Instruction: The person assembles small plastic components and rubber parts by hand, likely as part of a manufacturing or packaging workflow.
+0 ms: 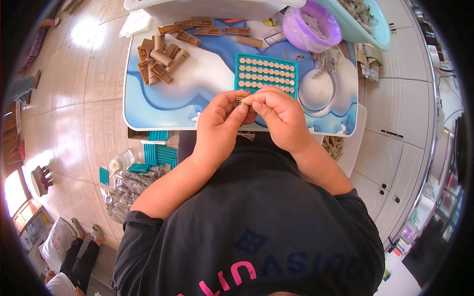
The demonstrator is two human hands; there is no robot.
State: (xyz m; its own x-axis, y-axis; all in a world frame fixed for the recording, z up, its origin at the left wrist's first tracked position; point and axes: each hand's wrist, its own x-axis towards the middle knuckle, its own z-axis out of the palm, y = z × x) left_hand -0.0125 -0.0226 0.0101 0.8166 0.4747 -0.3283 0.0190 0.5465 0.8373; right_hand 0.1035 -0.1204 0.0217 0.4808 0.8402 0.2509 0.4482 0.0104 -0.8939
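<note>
My left hand (pixel 221 118) is closed, pinching a small dark part with a light, metallic-looking edge (pixel 239 101) between thumb and fingers. Its kind is too small to tell. The fingertips of my right hand (pixel 282 117) meet it from the other side in a pinch; whatever they hold is hidden. Just beyond both hands, a teal tray (pixel 236 79) carries rows of round beige discs (pixel 265 70). My right hand covers part of its near edge. A few thin strands (pixel 247 135) hang below the hands at the table's near edge.
Brown plastic shells (pixel 160 58) lie heaped at the table's far left. A purple lined basin (pixel 311 27) and a light-blue tub (pixel 377 29) stand at the far right. Teal trays (pixel 157 154) and a clear bag (pixel 129 190) lie below left. Another person's legs (pixel 81 259) show at lower left.
</note>
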